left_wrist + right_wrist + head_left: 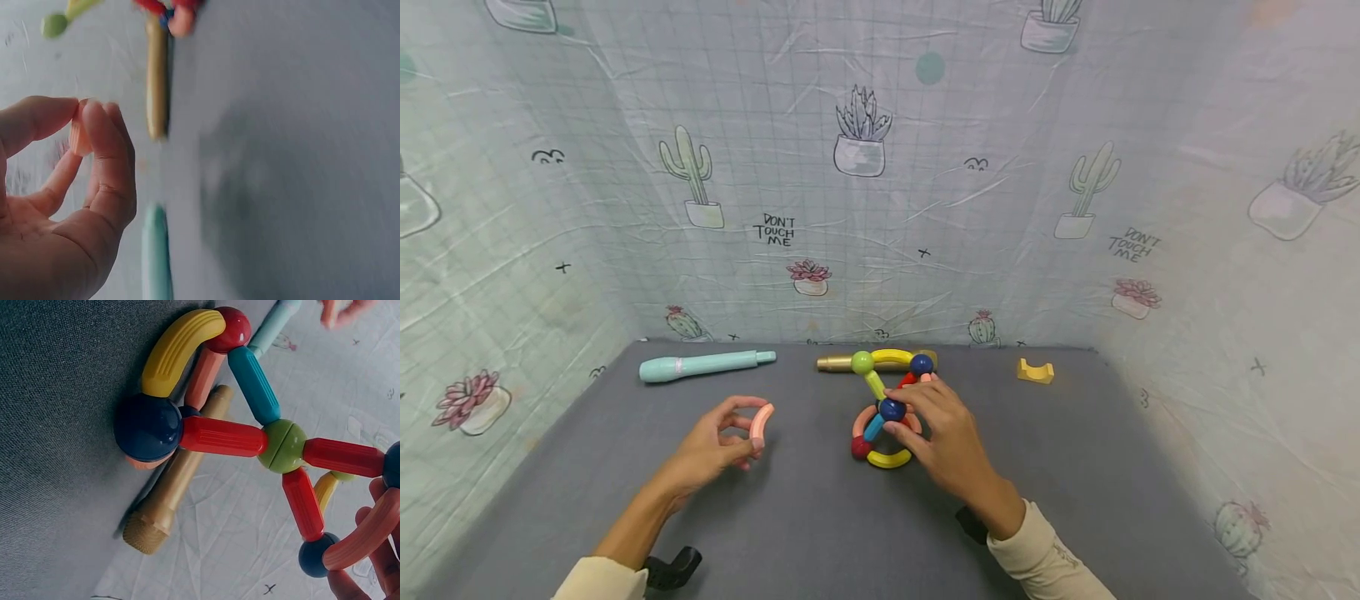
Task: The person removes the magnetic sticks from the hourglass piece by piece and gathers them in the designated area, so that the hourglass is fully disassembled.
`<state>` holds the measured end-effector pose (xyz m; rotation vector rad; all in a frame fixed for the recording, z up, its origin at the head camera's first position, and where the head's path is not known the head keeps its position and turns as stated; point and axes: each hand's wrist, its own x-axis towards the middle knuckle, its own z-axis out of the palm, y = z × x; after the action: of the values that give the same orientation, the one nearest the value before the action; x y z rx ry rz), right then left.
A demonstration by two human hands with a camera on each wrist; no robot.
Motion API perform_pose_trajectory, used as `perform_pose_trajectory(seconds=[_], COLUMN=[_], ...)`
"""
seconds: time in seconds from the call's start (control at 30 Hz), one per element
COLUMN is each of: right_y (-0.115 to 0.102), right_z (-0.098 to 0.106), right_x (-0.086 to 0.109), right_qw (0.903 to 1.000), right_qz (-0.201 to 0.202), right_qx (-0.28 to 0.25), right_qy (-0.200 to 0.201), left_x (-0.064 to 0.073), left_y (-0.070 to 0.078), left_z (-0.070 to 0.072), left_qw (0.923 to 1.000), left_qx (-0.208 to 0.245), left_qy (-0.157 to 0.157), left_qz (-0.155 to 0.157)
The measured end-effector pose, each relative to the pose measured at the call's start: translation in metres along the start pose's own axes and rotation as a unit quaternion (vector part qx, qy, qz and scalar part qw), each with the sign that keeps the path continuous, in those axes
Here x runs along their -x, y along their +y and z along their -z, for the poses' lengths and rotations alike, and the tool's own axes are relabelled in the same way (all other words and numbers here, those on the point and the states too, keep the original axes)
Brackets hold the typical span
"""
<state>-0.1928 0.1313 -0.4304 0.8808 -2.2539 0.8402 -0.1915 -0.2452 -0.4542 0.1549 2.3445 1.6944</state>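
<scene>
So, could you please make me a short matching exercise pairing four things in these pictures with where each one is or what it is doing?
Column one
1. Left hand
2. Microphone
3. Right hand
4. Notched block

Column two
A. Lying behind the model
B. At the back right of the table
C. Pinching a curved pink piece
D. Holding the model at a dark blue ball

Right pairs: 1-C, 2-A, 3-D, 4-B
</scene>
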Motion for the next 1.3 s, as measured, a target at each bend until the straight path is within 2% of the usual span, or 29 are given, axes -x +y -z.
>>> perform_pose_trajectory(seconds=[0.23, 0.37, 0.47, 0.57, 0.7, 0.97, 1.03, 1.1, 1.13, 1.2, 1.23, 1.3], right_y=[-0.001, -0.001, -0.001, -0.001, -0.001, -0.001, 0.000, 0.001, 0.002, 0.004, 0.004, 0.006], right_z=[0.001, 0.001, 0.001, 0.001, 0.002, 0.002, 0.002, 0.003, 0.004, 0.005, 0.007, 0.010], right_x=[-0.001, 0.000, 0.000, 0.000, 0.000, -0.001, -0.001, 0.000, 0.000, 0.001, 0.001, 0.002], right_qw=[1.0000, 1.0000, 1.0000, 1.0000, 1.0000, 0.9998, 0.9997, 0.9997, 0.9997, 0.9997, 0.9997, 0.9997], right_qz=[0.000, -0.001, -0.003, -0.004, -0.005, -0.019, -0.021, -0.021, -0.022, -0.022, -0.022, -0.025], right_qx=[-0.002, -0.001, 0.000, 0.002, 0.003, -0.004, -0.007, -0.007, -0.007, -0.009, -0.008, -0.006], right_qy=[0.004, 0.003, -0.001, -0.003, -0.003, -0.005, -0.005, -0.006, -0.006, -0.004, -0.003, 0.001], left_x=[0.032, 0.050, 0.062, 0.071, 0.078, 0.077, 0.077, 0.077, 0.078, 0.077, 0.077, 0.076], left_y=[-0.034, -0.049, -0.058, -0.063, -0.066, -0.063, -0.062, -0.061, -0.060, -0.055, -0.051, -0.038], left_z=[0.051, 0.078, 0.093, 0.101, 0.106, 0.106, 0.105, 0.104, 0.103, 0.100, 0.097, 0.089], left_qw=[0.9975, 0.9941, 0.9912, 0.9892, 0.9879, 0.9821, 0.9745, 0.9613, 0.9510, 0.9245, 0.9138, 0.9026], left_qx=[-0.065, -0.092, -0.105, -0.111, -0.119, -0.157, -0.204, -0.264, -0.299, -0.366, -0.388, -0.406], left_qy=[0.017, 0.021, 0.017, 0.009, 0.003, 0.007, 0.022, 0.046, 0.062, 0.102, 0.120, 0.143], left_qz=[0.022, 0.054, 0.079, 0.096, 0.099, 0.103, 0.092, 0.063, 0.049, 0.026, 0.013, 0.001])
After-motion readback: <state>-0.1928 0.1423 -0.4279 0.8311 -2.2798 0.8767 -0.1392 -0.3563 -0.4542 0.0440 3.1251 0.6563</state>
